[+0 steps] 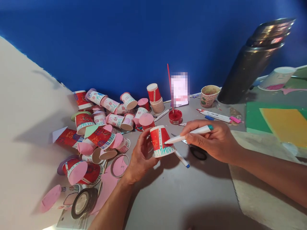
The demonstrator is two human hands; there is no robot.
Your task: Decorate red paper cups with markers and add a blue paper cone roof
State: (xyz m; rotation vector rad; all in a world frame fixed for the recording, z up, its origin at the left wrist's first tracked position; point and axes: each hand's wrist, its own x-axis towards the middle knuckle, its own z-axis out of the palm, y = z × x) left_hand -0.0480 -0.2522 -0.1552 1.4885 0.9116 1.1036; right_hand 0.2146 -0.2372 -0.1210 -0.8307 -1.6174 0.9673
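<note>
Upside down in the grasp of my left hand (139,156) is a red paper cup (158,139) with a white strip down its side and green zigzag strokes along its rim. My right hand (208,140) grips a white marker (185,135) with a green end. The marker's tip is at the cup's side, beside the white strip; whether it touches I cannot tell. Beneath the cup lies a white marker with a blue end (182,159). Black-handled scissors (198,153) lie partly hidden behind my right hand.
Many decorated paper cups (102,136) with pink paper pieces are heaped at left, near a black tape roll (83,203). Behind stand a red paint pot (175,117) with a brush, stacked cups (157,106) and a tilted black flask (247,70). Green and yellow sheets (283,123) lie right.
</note>
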